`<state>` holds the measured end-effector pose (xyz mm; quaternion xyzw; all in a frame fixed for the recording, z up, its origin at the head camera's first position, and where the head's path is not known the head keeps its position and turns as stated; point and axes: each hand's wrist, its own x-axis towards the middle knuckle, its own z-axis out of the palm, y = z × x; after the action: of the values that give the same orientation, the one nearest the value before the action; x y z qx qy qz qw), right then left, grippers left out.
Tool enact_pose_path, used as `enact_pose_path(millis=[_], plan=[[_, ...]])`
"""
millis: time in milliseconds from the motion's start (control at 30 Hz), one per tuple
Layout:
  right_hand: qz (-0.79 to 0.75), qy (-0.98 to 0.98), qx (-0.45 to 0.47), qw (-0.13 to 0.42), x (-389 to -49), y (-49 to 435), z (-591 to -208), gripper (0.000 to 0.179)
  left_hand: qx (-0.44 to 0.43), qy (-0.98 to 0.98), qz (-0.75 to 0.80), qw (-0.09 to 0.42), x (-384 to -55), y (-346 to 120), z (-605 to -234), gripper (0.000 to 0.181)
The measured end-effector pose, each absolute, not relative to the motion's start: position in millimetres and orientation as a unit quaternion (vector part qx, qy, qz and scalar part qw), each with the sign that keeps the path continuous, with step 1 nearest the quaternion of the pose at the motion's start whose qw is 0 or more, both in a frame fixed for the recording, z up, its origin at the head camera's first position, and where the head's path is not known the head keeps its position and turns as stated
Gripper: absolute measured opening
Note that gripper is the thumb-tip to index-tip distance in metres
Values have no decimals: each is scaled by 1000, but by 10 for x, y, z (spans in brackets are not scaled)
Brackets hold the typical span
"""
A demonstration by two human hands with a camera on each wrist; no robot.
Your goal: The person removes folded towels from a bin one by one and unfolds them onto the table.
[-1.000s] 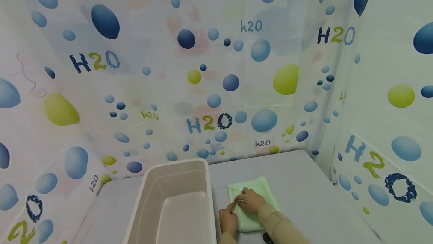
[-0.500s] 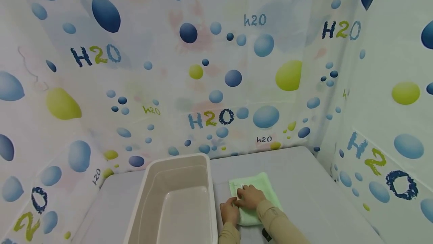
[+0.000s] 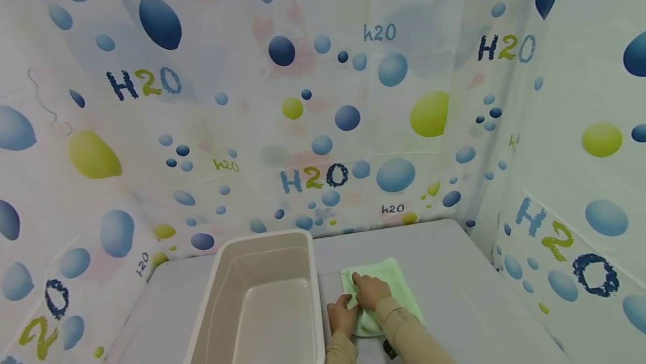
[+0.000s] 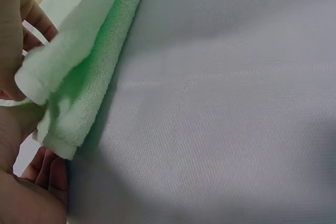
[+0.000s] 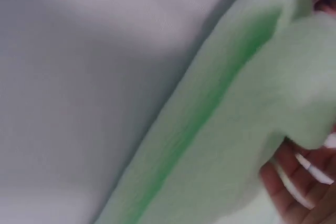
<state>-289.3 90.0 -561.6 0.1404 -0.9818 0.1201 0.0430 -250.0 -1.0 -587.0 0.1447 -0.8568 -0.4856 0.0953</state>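
Note:
A pale green towel [image 3: 398, 285], folded in layers, lies on the grey-covered table to the right of the tub. At its near-left edge my left hand [image 3: 342, 317] pinches the lower layer; in the left wrist view the thumb is on top and the fingers [image 4: 50, 174] are underneath. My right hand [image 3: 372, 292] reaches across the towel and holds a raised flap of the upper layer. The right wrist view shows that flap [image 5: 310, 87] lifted, with right-hand fingers [image 5: 294, 182] beside and below it. A green gap shows between the layers. The right thumb is hidden there.
A deep beige tub [image 3: 318, 296] stands directly left of the hands. A small black object [image 3: 390, 349] lies near the towel's front edge, partly behind the right sleeve [image 3: 409, 330]. A bubble-patterned curtain [image 3: 353, 145] hangs behind the table [image 3: 479, 296] and at both sides.
My right hand has shifted slightly left and its fingers are drawn more together on the towel. The left hand stays at the towel's edge. The head view has tilted a little.

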Motion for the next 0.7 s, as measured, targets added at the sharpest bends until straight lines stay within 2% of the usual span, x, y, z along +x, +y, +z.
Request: enact_pose_path(millis=[133,333,433,533,600,700], plan=[[119,-976,176,53,-2925,1010,-5557,26,147,-852,-497,80,-2536,20,-5847,38],[165,-965,205,-10,-3011,1225,-5465,16,128,-848,-509,75,-2538,57,-5814,43],[218,-955,200,-23,-3066,1325,-5435,21,128,-848,-510,67,-2526,57,-5824,43],[251,-949,188,-25,-3118,1411,-5407,17,132,-853,-499,72,-2515,38,-5859,45],[280,-942,179,-44,-3132,1461,-5352,10,137,-854,-497,73,-2501,25,-5878,45],[296,-936,165,-95,-3112,1560,-5235,23,144,-847,-507,63,-2477,21,-5892,45]])
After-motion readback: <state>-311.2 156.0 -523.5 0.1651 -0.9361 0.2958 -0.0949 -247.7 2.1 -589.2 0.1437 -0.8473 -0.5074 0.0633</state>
